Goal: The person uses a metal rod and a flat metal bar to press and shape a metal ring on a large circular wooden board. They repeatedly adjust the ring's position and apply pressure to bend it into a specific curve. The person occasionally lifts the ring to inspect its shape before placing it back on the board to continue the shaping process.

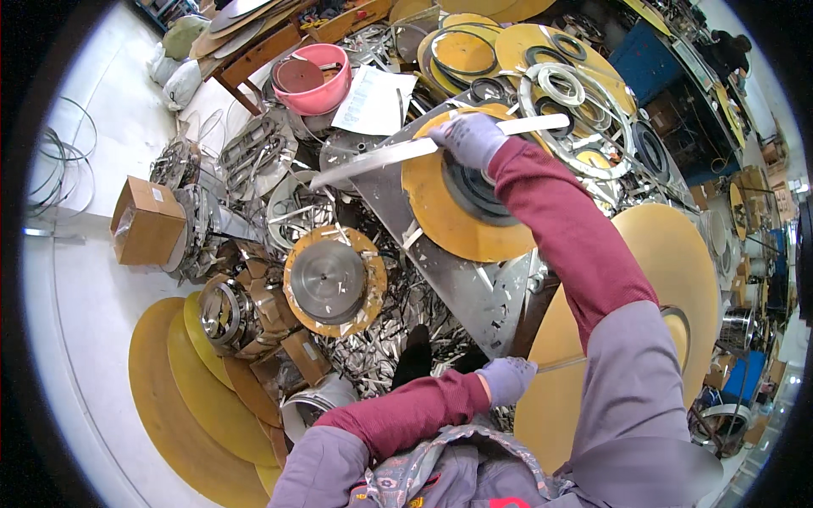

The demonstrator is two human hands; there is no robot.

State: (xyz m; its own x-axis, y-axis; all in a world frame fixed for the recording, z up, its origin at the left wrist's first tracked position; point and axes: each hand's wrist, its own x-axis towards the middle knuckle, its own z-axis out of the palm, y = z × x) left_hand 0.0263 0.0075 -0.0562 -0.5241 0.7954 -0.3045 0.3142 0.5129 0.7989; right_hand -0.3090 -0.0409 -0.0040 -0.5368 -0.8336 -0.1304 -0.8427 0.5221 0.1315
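White is the long strip (pixel 373 163) which we see in the head view, above the yellow disc (pixel 428 203) and the black rings (pixel 472 193) on the metal tabletop (pixel 461 292). The gloved fingers of the right hand (pixel 470 140) are closed around its middle. The fingers of the left hand (pixel 506 381) look folded; a thin rod (pixel 561 364) begins at their tips, but we cannot tell if they pinch it.

Both strip ends stick out free, so in our judgement a turn of the wrist could catch the right end on the white ring (pixel 627 134) and the loose pieces around it. A weak grip could let the strip slide down into the metal scraps (pixel 406 309), where a foot may slip and edges may cut a glove.

About writing: the paper sheet (pixel 373 100) carries printed lines, too small for us to read. The cardboard box (pixel 148 224) has a small pale mark, perhaps a label. We recognise no brand.
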